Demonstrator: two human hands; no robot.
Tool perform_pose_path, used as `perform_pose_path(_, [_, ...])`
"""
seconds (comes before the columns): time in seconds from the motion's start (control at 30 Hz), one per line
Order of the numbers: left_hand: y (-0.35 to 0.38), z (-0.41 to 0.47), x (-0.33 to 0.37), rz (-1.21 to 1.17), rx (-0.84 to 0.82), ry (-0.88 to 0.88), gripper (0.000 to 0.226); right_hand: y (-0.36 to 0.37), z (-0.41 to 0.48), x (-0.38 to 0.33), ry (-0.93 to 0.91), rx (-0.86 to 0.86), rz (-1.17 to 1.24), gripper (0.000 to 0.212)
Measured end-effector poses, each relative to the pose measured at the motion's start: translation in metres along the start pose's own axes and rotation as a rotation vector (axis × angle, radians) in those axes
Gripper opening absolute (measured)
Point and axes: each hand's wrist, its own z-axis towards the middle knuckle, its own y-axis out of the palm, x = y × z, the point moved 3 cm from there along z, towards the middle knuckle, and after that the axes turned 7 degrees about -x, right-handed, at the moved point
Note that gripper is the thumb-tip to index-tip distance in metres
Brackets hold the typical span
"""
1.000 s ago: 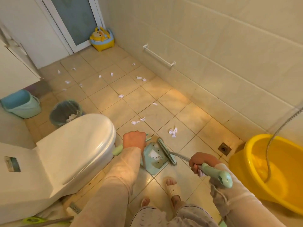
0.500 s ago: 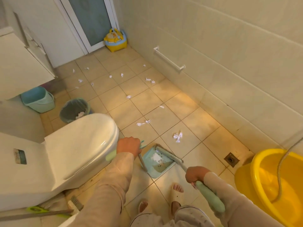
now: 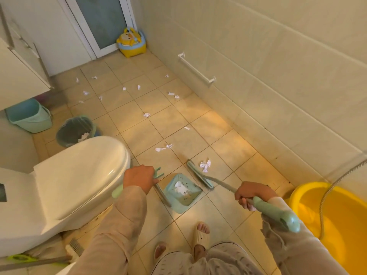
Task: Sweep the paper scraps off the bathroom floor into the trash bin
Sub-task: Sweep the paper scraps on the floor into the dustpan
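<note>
We hold the dustpan (image 3: 181,192) by its upright handle with our left hand (image 3: 139,178), fingers closed fully around the green grip. The pan rests on the floor (image 3: 224,128) just beside the toilet (image 3: 79,175) and contains white paper and dark specks. Our right hand (image 3: 253,195) is closed around the green grip of the broom (image 3: 222,182). The broom head lies on the tiles at the far right edge of the pan, with one crumpled scrap (image 3: 205,165) just beyond it. Two more scraps (image 3: 163,147) lie nearer the toilet bowl, and further scraps (image 3: 146,115) are scattered across the floor toward the door (image 3: 103,22). The trash bin (image 3: 74,130) stands behind the toilet, next to a blue bucket (image 3: 29,116), and already holds some white paper. A yellow tub (image 3: 333,219) sits at our right, with a metal hose (image 3: 325,195) hanging into it.
</note>
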Motion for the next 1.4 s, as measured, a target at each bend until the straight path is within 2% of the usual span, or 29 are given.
perform_pose_path(0.13, [-0.005, 0.008, 0.010, -0.027, -0.001, -0.026, 0.034, -0.034, 0.012, -0.005, -0.028, 0.112, 0.021, 0.024])
perform_pose_path(0.27, [-0.009, 0.015, 0.023, -0.047, -0.023, -0.027, 0.032, -0.050, 0.044, -0.011, -0.098, 0.244, 0.011, 0.034])
perform_pose_path(0.33, [-0.011, 0.018, 0.031, -0.051, -0.032, -0.014, 0.032, -0.043, 0.067, -0.002, -0.063, 0.198, -0.019, 0.035])
perform_pose_path(0.43, [-0.013, 0.021, 0.038, -0.051, -0.034, -0.022, 0.031, -0.023, 0.082, 0.016, 0.058, 0.097, -0.082, 0.016])
perform_pose_path(0.5, [-0.012, 0.022, 0.040, -0.043, -0.033, -0.021, 0.031, -0.010, 0.086, 0.022, 0.035, 0.104, -0.189, 0.038])
perform_pose_path(0.63, [-0.013, 0.023, 0.045, -0.015, -0.006, -0.008, 0.031, 0.000, 0.075, 0.019, 0.079, 0.082, -0.298, 0.045])
perform_pose_path(0.7, [-0.015, 0.024, 0.045, -0.011, 0.001, -0.001, 0.030, -0.003, 0.060, 0.013, 0.055, 0.032, -0.347, 0.035])
perform_pose_path(0.73, [-0.016, 0.024, 0.044, -0.009, 0.004, 0.001, 0.030, -0.006, 0.051, 0.011, 0.056, 0.009, -0.341, 0.020])
perform_pose_path(0.77, [-0.017, 0.023, 0.043, -0.008, 0.005, 0.002, 0.030, -0.011, 0.042, 0.012, 0.035, -0.024, -0.312, 0.011])
perform_pose_path(0.83, [-0.015, 0.023, 0.040, -0.008, -0.005, 0.004, 0.030, -0.024, 0.031, 0.021, 0.025, -0.075, -0.086, 0.031])
perform_pose_path(0.9, [-0.014, 0.021, 0.040, -0.019, -0.023, 0.014, 0.030, -0.037, 0.020, 0.032, 0.014, -0.085, 0.131, 0.041])
perform_pose_path(0.97, [-0.014, 0.020, 0.041, -0.028, -0.034, 0.025, 0.029, -0.043, 0.018, 0.041, 0.048, -0.143, 0.267, 0.054])
perform_pose_path(1.03, [-0.013, 0.019, 0.042, -0.035, -0.035, 0.032, 0.028, -0.043, 0.017, 0.041, 0.074, -0.167, 0.298, 0.053])
perform_pose_path(1.17, [-0.012, 0.017, 0.044, -0.031, -0.036, 0.045, 0.026, -0.029, 0.020, 0.023, 0.052, -0.088, 0.169, 0.040])
perform_pose_path(1.27, [-0.009, 0.017, 0.042, -0.042, -0.031, 0.045, 0.024, -0.004, 0.032, 0.000, -0.019, -0.025, -0.044, 0.030])
perform_pose_path(1.33, [-0.008, 0.017, 0.041, -0.046, -0.023, 0.040, 0.023, 0.018, 0.043, -0.010, -0.043, 0.034, -0.161, 0.015])
perform_pose_path(1.37, [-0.007, 0.017, 0.041, -0.046, -0.018, 0.041, 0.023, 0.030, 0.047, -0.011, -0.035, 0.052, -0.214, 0.014])
perform_pose_path(1.4, [-0.007, 0.017, 0.041, -0.047, -0.014, 0.045, 0.023, 0.041, 0.052, -0.011, -0.021, 0.064, -0.261, 0.026])
